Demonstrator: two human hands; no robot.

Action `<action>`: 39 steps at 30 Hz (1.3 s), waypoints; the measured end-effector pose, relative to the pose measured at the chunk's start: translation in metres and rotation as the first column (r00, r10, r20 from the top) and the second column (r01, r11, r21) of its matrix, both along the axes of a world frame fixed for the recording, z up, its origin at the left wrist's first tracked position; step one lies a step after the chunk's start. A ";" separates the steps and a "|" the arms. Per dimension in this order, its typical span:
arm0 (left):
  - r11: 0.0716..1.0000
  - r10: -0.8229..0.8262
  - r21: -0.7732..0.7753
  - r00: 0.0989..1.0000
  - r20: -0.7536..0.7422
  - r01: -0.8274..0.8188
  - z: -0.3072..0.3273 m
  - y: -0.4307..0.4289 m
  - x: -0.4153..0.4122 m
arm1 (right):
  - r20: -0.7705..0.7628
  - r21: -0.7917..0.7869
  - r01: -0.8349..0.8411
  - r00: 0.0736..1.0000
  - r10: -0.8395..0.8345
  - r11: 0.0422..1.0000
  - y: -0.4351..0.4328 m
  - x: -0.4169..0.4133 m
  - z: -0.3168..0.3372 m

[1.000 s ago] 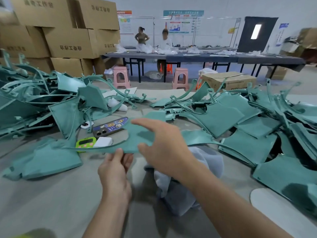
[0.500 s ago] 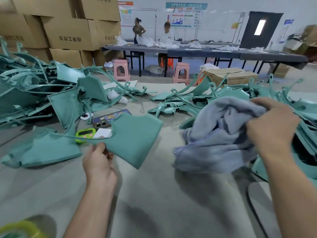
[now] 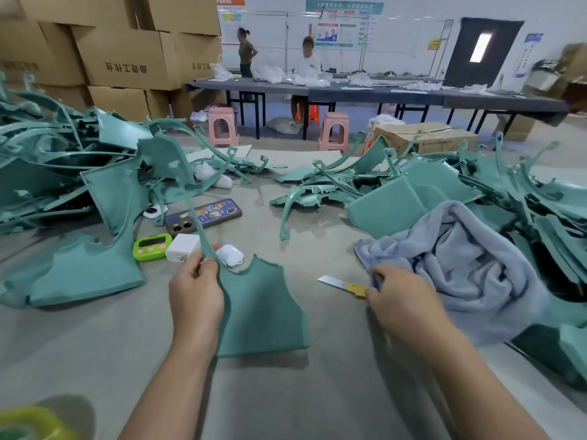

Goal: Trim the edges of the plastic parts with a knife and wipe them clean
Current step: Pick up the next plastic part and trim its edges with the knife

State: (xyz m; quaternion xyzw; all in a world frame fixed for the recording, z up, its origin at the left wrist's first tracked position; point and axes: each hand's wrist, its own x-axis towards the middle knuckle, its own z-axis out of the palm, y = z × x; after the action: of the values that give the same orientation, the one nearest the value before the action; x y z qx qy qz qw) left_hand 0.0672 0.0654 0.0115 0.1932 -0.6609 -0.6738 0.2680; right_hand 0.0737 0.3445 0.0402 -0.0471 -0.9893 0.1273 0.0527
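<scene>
My left hand (image 3: 195, 290) grips a teal plastic part (image 3: 263, 312) by its narrow curved arm, and the flat panel hangs down toward me over the table. My right hand (image 3: 400, 300) holds the yellow handle of a knife (image 3: 343, 284), whose bare blade points left, just above the grey table (image 3: 317, 392). A grey-blue cloth (image 3: 460, 265) lies bunched to the right, touching my right hand. Piles of teal parts lie at the left (image 3: 63, 185) and at the right (image 3: 476, 192).
A phone (image 3: 203, 215), a green timer (image 3: 151, 246), a white charger (image 3: 182, 247) and a white earbud case (image 3: 231, 255) lie beyond my left hand. Yellow tape (image 3: 28, 423) sits at the near left. Cardboard boxes (image 3: 127, 65), pink stools and two people at a long table stand behind.
My right hand has set the cloth down at the right and now holds the knife. My left hand has swung the teal part upright, nearer to me.
</scene>
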 end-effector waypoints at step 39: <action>0.868 -0.348 0.385 0.937 0.020 0.314 0.004 0.030 0.008 | 0.070 -0.977 0.135 0.935 0.349 -0.165 -0.045 0.020 -0.024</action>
State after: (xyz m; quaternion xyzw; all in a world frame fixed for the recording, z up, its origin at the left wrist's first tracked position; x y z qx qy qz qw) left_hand 0.0750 0.0957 0.0150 0.1544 -0.5538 -0.8146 0.0768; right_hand 0.0936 0.2997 0.0167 -0.0051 -0.5352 0.8271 -0.1713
